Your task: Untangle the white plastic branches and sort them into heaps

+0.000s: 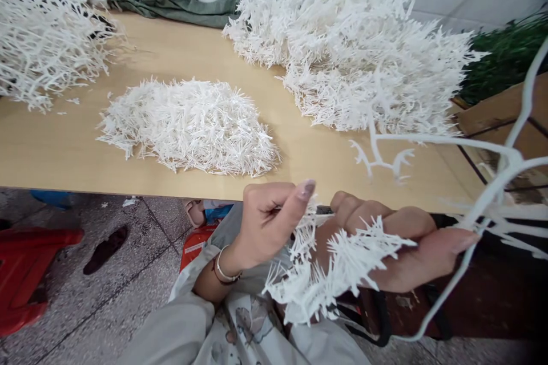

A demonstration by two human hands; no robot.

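My left hand [268,225], with a white bracelet at the wrist, is closed, its thumb pressed over the curled fingers. White spiky plastic sprigs [305,236] stick out beneath that thumb. Close beside it on the right, my right hand [398,239] curls around a white branching plastic frame [454,140], whose thick stems spread out to the right. More spiky sprigs [346,268] lie in and below the right palm, above my lap. The fingertips of my right hand are partly hidden.
On the wooden table [295,154] lie a low sprig pile [192,125], a larger one [377,63] behind it, and tangled white frames [47,40] at left. A green cloth [171,3] lies by the wall. Red stool [29,268] and dark shoe [105,249] are on the floor.
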